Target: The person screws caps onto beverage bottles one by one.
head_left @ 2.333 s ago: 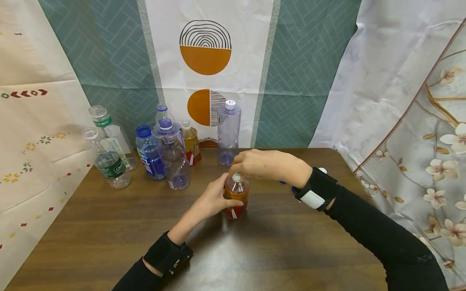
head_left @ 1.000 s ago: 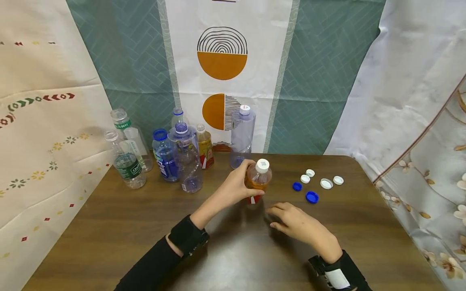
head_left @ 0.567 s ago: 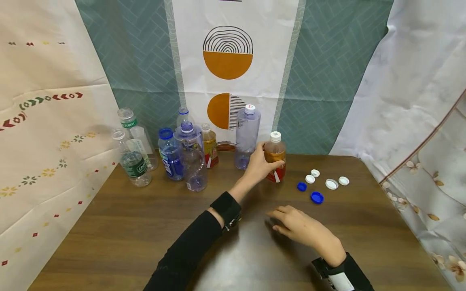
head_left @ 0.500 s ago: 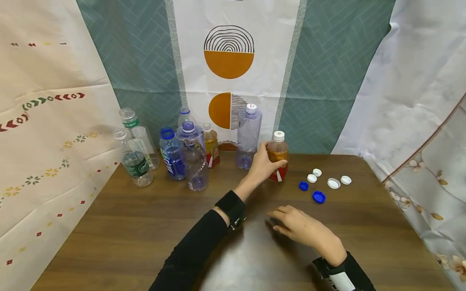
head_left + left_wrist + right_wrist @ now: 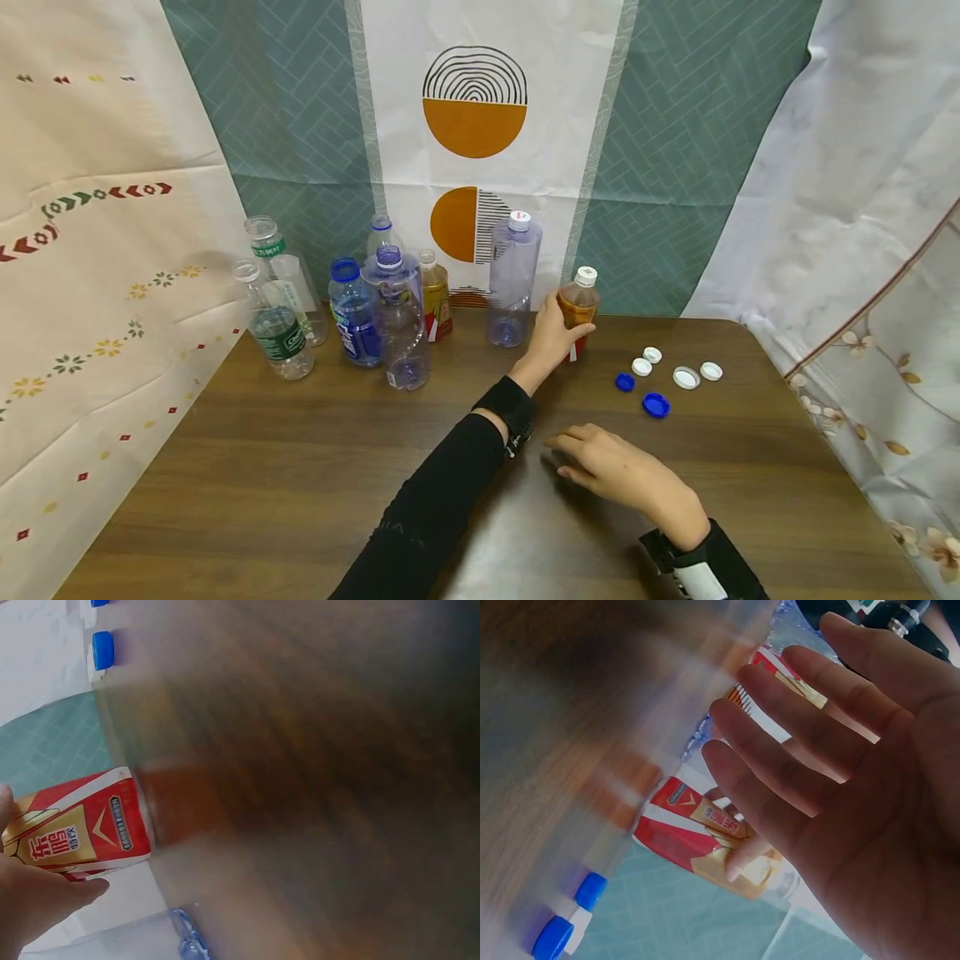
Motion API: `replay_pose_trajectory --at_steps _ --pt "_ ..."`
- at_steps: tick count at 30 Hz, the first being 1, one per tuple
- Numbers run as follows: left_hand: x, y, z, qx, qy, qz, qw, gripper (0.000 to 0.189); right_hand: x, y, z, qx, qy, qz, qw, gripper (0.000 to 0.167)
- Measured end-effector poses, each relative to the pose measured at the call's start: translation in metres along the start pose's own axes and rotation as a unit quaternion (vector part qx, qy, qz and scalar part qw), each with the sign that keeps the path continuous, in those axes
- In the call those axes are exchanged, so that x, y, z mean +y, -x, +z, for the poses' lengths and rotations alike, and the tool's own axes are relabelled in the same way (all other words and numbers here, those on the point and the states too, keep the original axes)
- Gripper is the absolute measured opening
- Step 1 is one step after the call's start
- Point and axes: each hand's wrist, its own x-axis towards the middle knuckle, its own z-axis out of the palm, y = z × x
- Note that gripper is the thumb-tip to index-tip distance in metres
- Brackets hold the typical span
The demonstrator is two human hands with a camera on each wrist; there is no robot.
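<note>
My left hand (image 5: 551,340) grips a small drink bottle (image 5: 580,305) with a white cap and a red-and-gold label, upright near the table's back edge. In the left wrist view the thumb and a fingertip lie on either side of the bottle (image 5: 82,825). To its left stands a tall clear, pale-violet bottle (image 5: 513,279), also white-capped. My right hand (image 5: 626,471) is low over the front of the table, holding nothing. Its fingers are extended and apart in the right wrist view, where the gripped bottle (image 5: 679,829) shows beyond them.
Several loose caps, among them a blue cap (image 5: 656,406) and a white cap (image 5: 686,378), lie on the wooden table (image 5: 300,483) at right. Uncapped bottles cluster at back left, including a blue-labelled bottle (image 5: 354,321) and a green-labelled bottle (image 5: 279,333). A cloth backdrop (image 5: 660,167) hangs behind.
My right hand has left the bottle's cap and drawn back toward the front. My left hand has carried the bottle from mid-table to the back, right of the tall bottle.
</note>
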Motion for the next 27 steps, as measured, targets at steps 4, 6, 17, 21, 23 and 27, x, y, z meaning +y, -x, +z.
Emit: replay_pose_trajectory --at_steps 4,6,17,21,23,27 --pt "0.000 0.006 0.000 -0.016 -0.010 -0.021 0.9996 0.092 0.000 0.000 -0.001 -0.006 -0.006 0.000 1.0000 0.035" --pt "0.002 0.012 -0.002 -0.030 -0.014 -0.031 0.9990 0.095 0.000 0.000 -0.002 -0.008 -0.007 0.000 0.9999 0.035" --pt "0.043 0.080 -0.092 -0.143 -0.032 0.035 0.9886 0.076 -0.001 0.001 -0.006 -0.011 -0.011 0.008 0.9998 0.035" --pt "0.053 0.117 -0.152 -0.109 -0.019 0.113 0.9874 0.054 -0.002 0.001 -0.007 -0.019 -0.015 0.013 0.9996 0.034" --pt "0.047 0.133 -0.179 -0.085 -0.006 0.142 0.9861 0.043 -0.003 0.001 -0.009 -0.023 -0.018 0.014 0.9995 0.034" --pt "0.023 0.160 -0.226 -0.013 -0.034 0.149 0.9882 0.030 -0.004 0.004 -0.012 -0.034 -0.024 0.018 0.9990 0.036"
